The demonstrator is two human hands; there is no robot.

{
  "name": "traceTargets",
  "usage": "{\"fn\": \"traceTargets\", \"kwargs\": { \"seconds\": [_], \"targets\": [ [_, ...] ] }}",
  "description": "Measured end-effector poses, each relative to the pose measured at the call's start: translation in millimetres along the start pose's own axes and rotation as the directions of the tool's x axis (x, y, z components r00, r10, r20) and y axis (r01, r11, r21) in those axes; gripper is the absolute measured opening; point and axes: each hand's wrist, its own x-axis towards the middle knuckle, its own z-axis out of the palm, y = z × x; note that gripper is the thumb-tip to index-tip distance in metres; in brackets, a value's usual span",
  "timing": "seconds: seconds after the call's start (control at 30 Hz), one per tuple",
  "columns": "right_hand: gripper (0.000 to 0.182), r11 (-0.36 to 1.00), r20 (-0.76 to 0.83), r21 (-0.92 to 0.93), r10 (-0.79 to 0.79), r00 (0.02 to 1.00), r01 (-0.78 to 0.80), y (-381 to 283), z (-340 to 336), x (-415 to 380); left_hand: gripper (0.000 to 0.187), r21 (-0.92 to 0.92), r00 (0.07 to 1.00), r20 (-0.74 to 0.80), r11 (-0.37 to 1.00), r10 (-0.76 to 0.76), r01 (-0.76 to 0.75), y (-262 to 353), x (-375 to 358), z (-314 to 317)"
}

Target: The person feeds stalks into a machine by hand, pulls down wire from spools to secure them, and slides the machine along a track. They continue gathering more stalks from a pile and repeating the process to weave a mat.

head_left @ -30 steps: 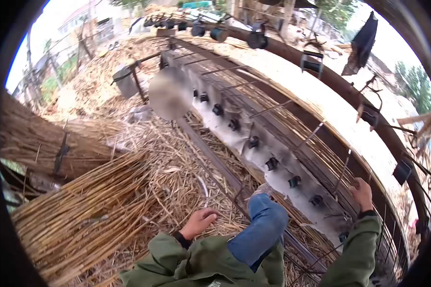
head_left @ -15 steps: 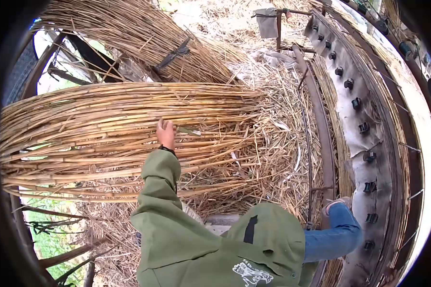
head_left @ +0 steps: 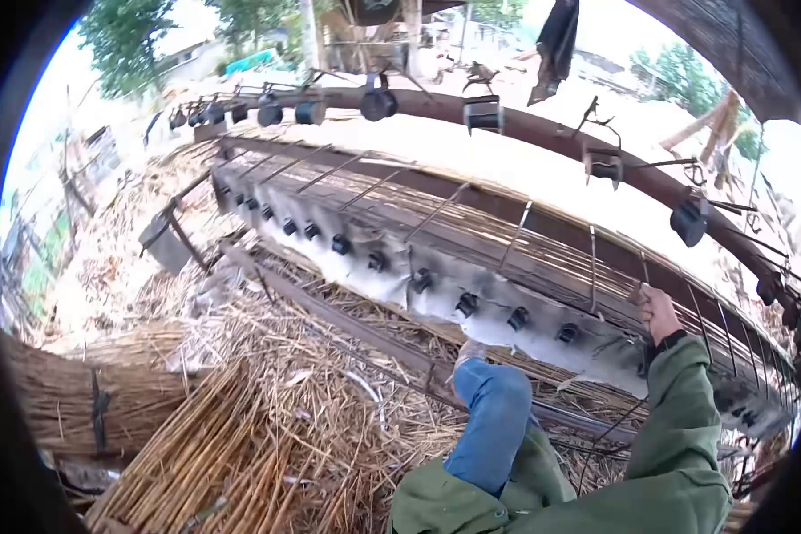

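Observation:
My right hand (head_left: 657,313), with a dark cuff at the wrist, is closed at the upper side of a long reed-weaving frame (head_left: 400,191). Its fingers are wrapped around a thin metal rod (head_left: 644,267), one of several standing along the frame; the grip's far side is hidden. Below the hand runs a pale cloth strip (head_left: 498,334) with a row of black spools (head_left: 466,305). My left hand is out of view.
A curved pipe (head_left: 543,133) with hanging weights (head_left: 379,103) spans the far side. Loose reeds (head_left: 214,445) and a tied bundle (head_left: 53,392) lie at lower left, with straw litter (head_left: 329,418) nearby. My blue-trousered knee (head_left: 494,414) is close to a lower rail (head_left: 329,316).
The view has swung from the reeds toward the frame. My left hand, earlier over the reeds, has left view. My right hand now grips at the frame.

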Motion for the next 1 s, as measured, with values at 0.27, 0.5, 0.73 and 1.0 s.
{"fn": "traceTargets", "kwargs": {
  "seconds": [0.27,0.5,0.73,1.0],
  "targets": [
    [0.023,0.984,-0.005,0.165,0.075,0.997,-0.073,8.8,-13.5,14.6,0.037,0.571,0.77,-0.325,0.763,0.549,-0.303,59.0,-108.0,223.6],
    [0.02,0.959,0.05,0.271,0.07,0.996,-0.081,11.8,-15.8,2.7,0.014,0.421,0.464,0.677,0.216,0.571,-0.881,119.5,-233.8,464.0],
    [0.035,0.832,-0.013,0.542,-0.138,0.99,0.123,71.1,-12.1,-114.1,0.015,-0.06,0.04,0.786,0.14,0.617,-0.988,178.0,-399.3,600.3],
    [0.027,0.779,0.204,0.478,-0.547,0.812,0.405,37.2,1.9,-232.8,0.019,-0.626,-0.502,0.753,0.229,0.425,-0.745,163.3,-569.0,656.7]
  ]
}}
